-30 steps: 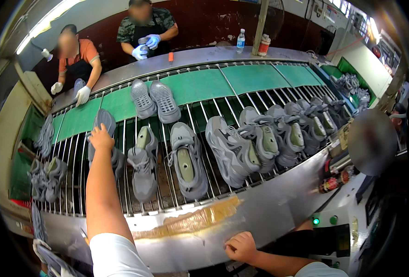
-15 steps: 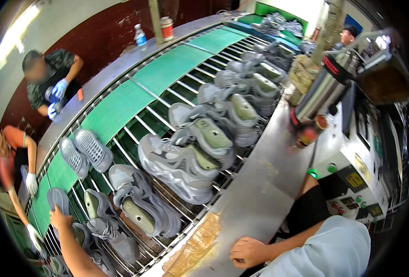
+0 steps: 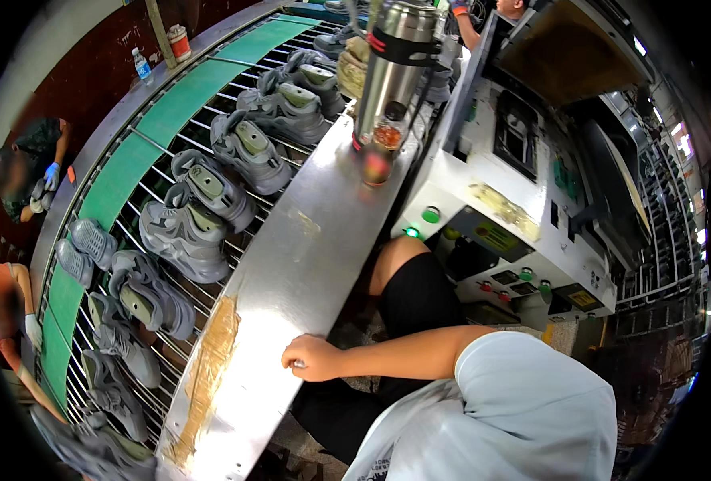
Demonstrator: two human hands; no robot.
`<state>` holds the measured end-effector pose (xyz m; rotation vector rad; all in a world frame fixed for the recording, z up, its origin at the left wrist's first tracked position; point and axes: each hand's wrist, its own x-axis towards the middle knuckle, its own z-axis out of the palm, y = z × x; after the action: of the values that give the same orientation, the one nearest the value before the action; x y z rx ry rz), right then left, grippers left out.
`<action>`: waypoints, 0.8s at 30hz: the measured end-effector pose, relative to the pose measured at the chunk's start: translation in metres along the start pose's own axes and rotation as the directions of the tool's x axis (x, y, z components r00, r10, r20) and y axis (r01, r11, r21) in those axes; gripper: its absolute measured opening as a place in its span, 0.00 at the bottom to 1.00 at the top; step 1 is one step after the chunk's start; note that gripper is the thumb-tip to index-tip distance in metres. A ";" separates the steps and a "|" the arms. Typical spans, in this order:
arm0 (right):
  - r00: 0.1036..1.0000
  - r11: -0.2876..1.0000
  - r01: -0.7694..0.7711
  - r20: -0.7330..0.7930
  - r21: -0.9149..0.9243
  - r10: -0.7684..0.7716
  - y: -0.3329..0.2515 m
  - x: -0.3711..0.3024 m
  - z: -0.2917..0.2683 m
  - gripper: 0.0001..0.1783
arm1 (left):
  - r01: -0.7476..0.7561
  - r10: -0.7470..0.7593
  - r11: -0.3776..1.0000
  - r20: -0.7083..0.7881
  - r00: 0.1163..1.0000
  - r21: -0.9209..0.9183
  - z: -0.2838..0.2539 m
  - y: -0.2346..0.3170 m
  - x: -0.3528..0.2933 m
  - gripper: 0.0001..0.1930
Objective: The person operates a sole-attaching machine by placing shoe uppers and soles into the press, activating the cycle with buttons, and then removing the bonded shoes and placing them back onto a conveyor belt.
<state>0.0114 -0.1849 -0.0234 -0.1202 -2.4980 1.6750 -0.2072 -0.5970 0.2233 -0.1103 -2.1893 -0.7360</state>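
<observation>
My right hand point(image 3: 313, 358) rests closed on the metal ledge point(image 3: 287, 264) beside the conveyor. A tiny pale spot shows at its curled fingers, too small to name. My left hand is out of view. On the roller conveyor, grey sneakers point(image 3: 183, 234) stand in a row, several with pale green inserts in their openings. Closest to my right hand is a grey sneaker point(image 3: 153, 295) across the ledge. Two loose grey soles point(image 3: 92, 242) lie by the green belt strip point(image 3: 119, 178). More grey footwear point(image 3: 103, 453) is blurred at the lower left edge.
A steel flask point(image 3: 395, 68) and a jar with red contents point(image 3: 387, 132) stand on the ledge. To the right is a white machine point(image 3: 443, 192) with buttons and a raised lid. Two co-workers are across the conveyor at left, and another person is at the far top.
The view has swung right, bringing more of the machine in. My left hand, which held a grey sole, has left the picture. The right hand stays closed by the ledge.
</observation>
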 end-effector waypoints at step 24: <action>0.816 -0.187 0.578 -0.570 0.795 0.098 -0.081 -0.195 -0.274 0.33 | 0.909 0.575 0.361 0.817 -0.042 -0.208 0.088 0.384 -0.329 0.08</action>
<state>0.2466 0.0073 0.1417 0.1683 -0.1883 2.3730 0.0739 -0.1799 0.1212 -1.3277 -2.5112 -3.0902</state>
